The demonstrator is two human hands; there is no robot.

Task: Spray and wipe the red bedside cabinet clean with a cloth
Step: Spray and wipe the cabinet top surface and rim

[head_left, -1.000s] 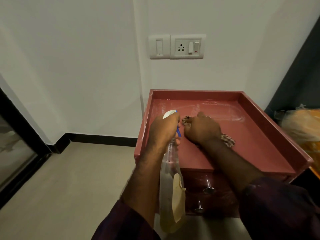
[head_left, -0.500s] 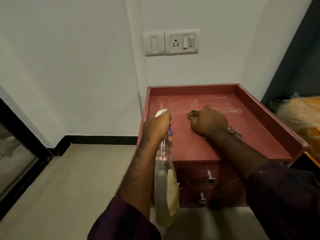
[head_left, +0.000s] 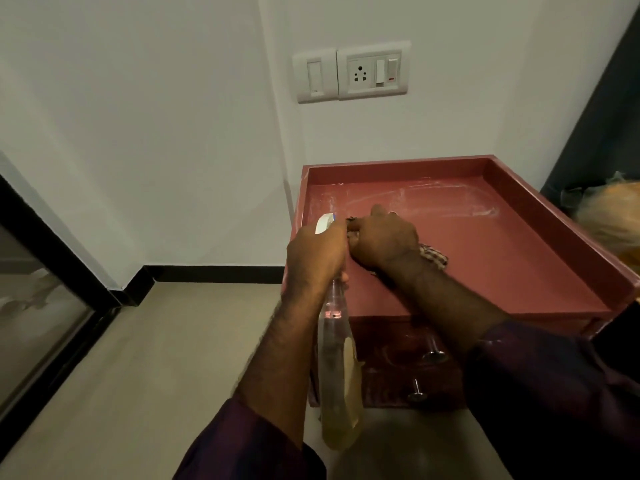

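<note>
The red bedside cabinet [head_left: 502, 258] stands against the white wall, its tray-like top streaked with wet smears at the back. My left hand [head_left: 313, 252] grips the neck of a clear spray bottle [head_left: 337, 375] with a white nozzle, held upright at the cabinet's front left corner. My right hand [head_left: 382, 242] lies on the left part of the top, its fingers curled round a checked cloth [head_left: 434, 256] that shows behind the wrist. Both hands touch or nearly touch each other.
Two metal drawer knobs [head_left: 433, 355] stick out from the cabinet front. A switch and socket plate [head_left: 353, 72] is on the wall above. An orange bundle [head_left: 613, 220] lies right of the cabinet. A black-framed glass door [head_left: 38, 289] is at the left, beige floor between.
My right hand has slid the cloth leftward across the top until it meets my left hand. The bottle stays upright in my left hand.
</note>
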